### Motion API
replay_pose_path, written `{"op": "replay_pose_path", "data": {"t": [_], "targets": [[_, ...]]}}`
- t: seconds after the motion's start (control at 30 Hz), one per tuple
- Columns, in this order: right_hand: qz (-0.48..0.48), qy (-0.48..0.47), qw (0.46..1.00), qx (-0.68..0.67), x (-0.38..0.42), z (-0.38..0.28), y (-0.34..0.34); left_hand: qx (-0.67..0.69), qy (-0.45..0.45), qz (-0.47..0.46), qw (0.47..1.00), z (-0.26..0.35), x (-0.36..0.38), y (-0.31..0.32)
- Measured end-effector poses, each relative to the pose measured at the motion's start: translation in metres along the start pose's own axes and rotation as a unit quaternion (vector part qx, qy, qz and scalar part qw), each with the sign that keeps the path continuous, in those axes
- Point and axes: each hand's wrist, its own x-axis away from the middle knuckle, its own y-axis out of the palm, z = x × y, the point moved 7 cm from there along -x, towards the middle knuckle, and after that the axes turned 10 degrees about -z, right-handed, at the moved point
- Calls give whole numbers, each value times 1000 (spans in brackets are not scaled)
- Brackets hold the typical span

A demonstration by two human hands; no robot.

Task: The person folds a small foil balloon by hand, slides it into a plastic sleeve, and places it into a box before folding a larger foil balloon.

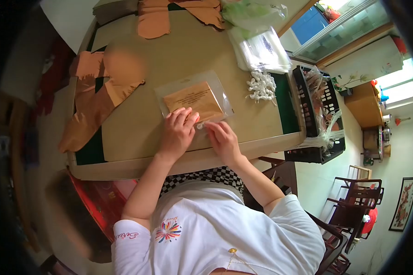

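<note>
A clear plastic bag (219, 87) lies on the table with a folded tan sheet or fabric (199, 100) inside; lines of dark print run across it, too small to read. My left hand (178, 133) grips the near edge of this bag, its fingers bent over the top and its thumb mostly hidden. Close beside it, my right hand (225, 141) is closed in a pinch at the same edge. A small white piece (200, 125) shows between the two hands, at my right fingertips. What exactly it is cannot be made out.
Tan, skin-coloured fabric pieces (92, 103) lie at the left, more (153, 23) at the far edge. Clear bags (264, 50) and a heap of small white pieces (261, 87) sit to the right. A black crate (307, 103) stands off the table's right side, wooden chairs (353, 206) beyond.
</note>
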Motion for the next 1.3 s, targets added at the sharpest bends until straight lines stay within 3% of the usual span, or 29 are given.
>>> {"op": "replay_pose_path", "data": {"t": [0.07,0.17,0.37,0.47,0.57,0.77,0.97,1.0,1.1,1.13,1.2,1.3], "targets": [[-28,-56,998,14,15,-11,3,1,-1,11,1000,-1,1,0],[-63,-86,984,145,16,-21,7,10,-2,24,1000,-1,2,1],[-96,-29,981,167,-6,-15,44,26,1,19,999,-5,4,5],[-137,-1,986,98,-10,-16,42,32,-5,-3,999,-6,4,6],[-75,-59,993,66,11,-22,1,11,12,-15,1000,0,6,-1],[30,57,995,77,41,32,-84,-25,41,-10,999,3,9,4],[7,16,999,45,42,19,-81,-38,24,-21,999,-1,2,2],[19,25,998,47,43,26,-85,-34,27,-24,999,-1,-1,5],[185,103,956,203,53,128,-156,-26,23,-11,999,1,0,6],[200,228,909,286,62,176,-196,-21,18,-2,1000,2,-1,7],[157,278,897,305,71,226,-207,-25,11,-7,1000,4,-3,5],[117,287,895,321,67,246,-206,-28,3,-15,999,2,-4,4]]}}
